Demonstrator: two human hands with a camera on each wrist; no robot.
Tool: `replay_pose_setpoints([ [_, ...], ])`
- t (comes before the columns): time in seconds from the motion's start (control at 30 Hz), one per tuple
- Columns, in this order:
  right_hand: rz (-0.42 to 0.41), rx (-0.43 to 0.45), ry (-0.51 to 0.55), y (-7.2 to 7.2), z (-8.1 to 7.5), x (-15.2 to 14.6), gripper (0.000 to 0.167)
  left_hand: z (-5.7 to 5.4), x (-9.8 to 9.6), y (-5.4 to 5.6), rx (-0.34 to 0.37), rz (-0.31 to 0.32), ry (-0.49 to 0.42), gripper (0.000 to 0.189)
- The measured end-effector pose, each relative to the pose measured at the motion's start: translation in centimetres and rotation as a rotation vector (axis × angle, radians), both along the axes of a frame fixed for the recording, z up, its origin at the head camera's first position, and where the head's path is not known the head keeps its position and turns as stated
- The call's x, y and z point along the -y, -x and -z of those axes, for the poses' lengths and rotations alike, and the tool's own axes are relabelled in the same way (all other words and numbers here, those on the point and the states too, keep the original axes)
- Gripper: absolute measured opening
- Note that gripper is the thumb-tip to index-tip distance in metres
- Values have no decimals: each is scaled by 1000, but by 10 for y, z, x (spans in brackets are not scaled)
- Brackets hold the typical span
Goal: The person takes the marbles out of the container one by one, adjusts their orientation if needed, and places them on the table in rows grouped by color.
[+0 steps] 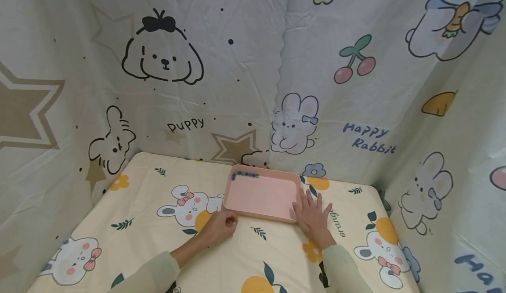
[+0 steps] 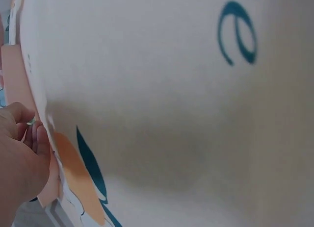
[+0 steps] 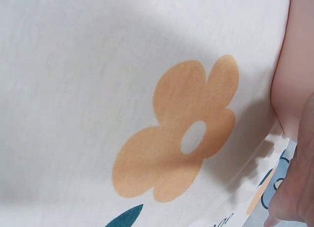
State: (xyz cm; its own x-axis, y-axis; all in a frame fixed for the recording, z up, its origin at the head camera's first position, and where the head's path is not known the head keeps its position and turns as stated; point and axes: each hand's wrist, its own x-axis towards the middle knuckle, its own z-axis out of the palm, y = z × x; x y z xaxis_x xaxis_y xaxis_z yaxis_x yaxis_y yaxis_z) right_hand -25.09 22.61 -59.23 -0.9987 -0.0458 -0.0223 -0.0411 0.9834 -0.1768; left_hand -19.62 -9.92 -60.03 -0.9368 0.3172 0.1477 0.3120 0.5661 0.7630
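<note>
A pink tray [image 1: 261, 198] lies on the patterned cloth. Several small round blue and green marbles [image 1: 245, 174] form a row along its far wall at the left, with the row turning down at the corner. My left hand [image 1: 222, 227] is at the tray's near left corner, pinching a small greenish marble [image 2: 31, 122] between thumb and fingertip, mostly covered by the fingers. With fingers spread, my right hand [image 1: 313, 216] rests at the tray's right end, the thumb side against its rim. In the right wrist view, only part of that hand [image 3: 297, 188] shows beside the tray wall [image 3: 289, 70].
A cream tablecloth [image 1: 138, 205] printed with rabbits, oranges and leaves covers the table. Behind it and at both sides hang pale printed curtains [image 1: 245, 64], close to the tray's far edge.
</note>
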Motion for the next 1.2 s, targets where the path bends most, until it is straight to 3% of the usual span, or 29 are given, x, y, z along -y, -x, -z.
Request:
replay_pose_setpoints([
  [0.3,-3,8,5,1,-1,1,67,6,3,0,3,19,7,13],
  [1.2,3,2,-5,1,4,-1,68,2,2,-2,56,33,-3,19],
])
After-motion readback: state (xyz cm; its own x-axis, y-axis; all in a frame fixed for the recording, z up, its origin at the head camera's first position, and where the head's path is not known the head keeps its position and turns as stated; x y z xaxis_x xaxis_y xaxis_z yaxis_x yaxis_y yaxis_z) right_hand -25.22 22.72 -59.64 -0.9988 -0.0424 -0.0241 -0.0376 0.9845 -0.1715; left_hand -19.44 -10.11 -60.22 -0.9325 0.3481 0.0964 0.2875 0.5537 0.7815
